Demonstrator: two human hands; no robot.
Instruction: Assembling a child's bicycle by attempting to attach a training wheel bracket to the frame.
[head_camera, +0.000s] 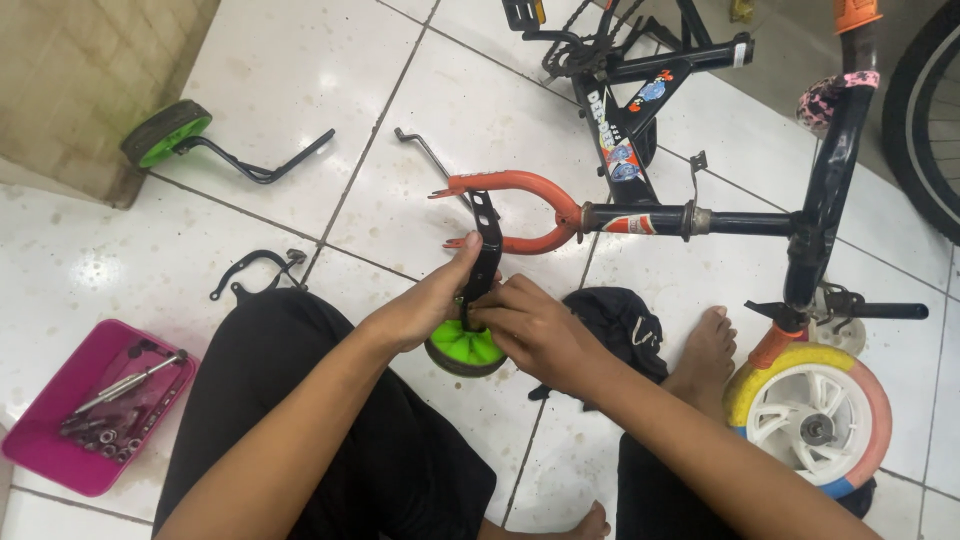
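Note:
My left hand (430, 305) and my right hand (535, 330) both grip a training wheel: a small green wheel (463, 352) with a black metal bracket (487, 245) that stands upright between my fingers. The bracket's top reaches up to the orange rear fork (520, 182) of a small black children's bicycle (700, 220) lying on its side on the white tiled floor. The left hand holds the bracket's lower part from the left. My right hand's fingers close on the bracket's base just above the wheel.
A second green training wheel with its black bracket (175, 135) lies at the far left by a wall. A pink tray (40, 440) holds a ratchet and sockets. A black brake arm (255, 265), a thin metal rod (425, 150), a black cloth (620, 320) and the bicycle's multicoloured front wheel (815, 415) lie around me.

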